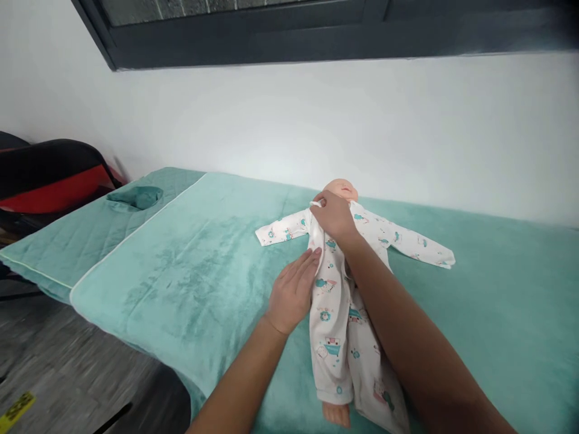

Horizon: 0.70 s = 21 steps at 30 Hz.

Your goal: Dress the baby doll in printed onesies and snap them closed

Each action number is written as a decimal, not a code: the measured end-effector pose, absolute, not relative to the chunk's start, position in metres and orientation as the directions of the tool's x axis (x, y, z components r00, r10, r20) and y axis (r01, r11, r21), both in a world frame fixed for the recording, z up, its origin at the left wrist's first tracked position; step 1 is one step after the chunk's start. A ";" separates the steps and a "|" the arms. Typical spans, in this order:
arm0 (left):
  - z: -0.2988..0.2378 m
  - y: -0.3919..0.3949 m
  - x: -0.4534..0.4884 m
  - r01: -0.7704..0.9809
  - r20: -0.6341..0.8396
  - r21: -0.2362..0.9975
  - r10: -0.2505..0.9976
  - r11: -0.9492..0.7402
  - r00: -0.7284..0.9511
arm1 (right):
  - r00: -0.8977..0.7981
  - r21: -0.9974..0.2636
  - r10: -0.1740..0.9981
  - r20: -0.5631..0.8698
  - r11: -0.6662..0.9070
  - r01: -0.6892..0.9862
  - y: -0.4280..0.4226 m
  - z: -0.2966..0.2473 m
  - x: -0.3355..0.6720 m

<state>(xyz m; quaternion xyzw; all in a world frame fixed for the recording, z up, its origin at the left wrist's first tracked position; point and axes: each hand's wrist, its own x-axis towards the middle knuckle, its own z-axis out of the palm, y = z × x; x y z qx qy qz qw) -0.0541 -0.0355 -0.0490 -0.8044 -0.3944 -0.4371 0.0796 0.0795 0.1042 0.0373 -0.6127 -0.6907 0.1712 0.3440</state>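
A baby doll (342,189) lies on its back, head toward the wall, dressed in a white printed romper (325,313). Both sleeves of the romper stretch out sideways, and one bare foot pokes from a trouser leg. My right hand (333,214) is at the doll's collar, its fingers closed on the romper's edge near the shoulder. Against the side of the romper's chest rests my left hand (296,286), fingers stretched out and lying flat. My right forearm crosses over the doll's body and hides part of the front.
The doll lies on a bed with a teal plush cover (181,271). At its left end is a quilted section with a face hole (134,198). A black and red chair (54,181) stands at the left. A white wall runs behind, below a dark window frame (235,42).
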 end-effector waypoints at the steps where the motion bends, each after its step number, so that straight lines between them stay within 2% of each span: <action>1: -0.049 -0.035 -0.054 0.714 0.754 0.242 0.591 -0.657 0.288 | 0.018 -0.712 0.956 0.294 0.206 0.671 0.104 0.038 0.084; 4: -0.048 -0.035 -0.055 0.751 0.733 0.259 0.630 -0.608 0.257 | 0.095 -0.759 0.926 0.365 0.237 0.606 0.100 0.042 0.094; 10: -0.045 -0.036 -0.055 0.772 0.729 0.246 0.637 -0.586 0.251 | 0.109 -0.547 0.895 0.433 0.165 0.821 0.089 0.056 0.116; 15: -0.040 -0.037 -0.055 0.751 0.726 0.265 0.638 -0.605 0.258 | 0.091 -0.568 0.913 0.398 0.167 0.806 0.097 0.048 0.132; 21: -0.033 -0.032 -0.047 0.641 0.653 0.470 0.727 -0.607 0.209 | 0.112 -0.638 0.900 0.422 0.206 0.742 0.098 0.050 0.143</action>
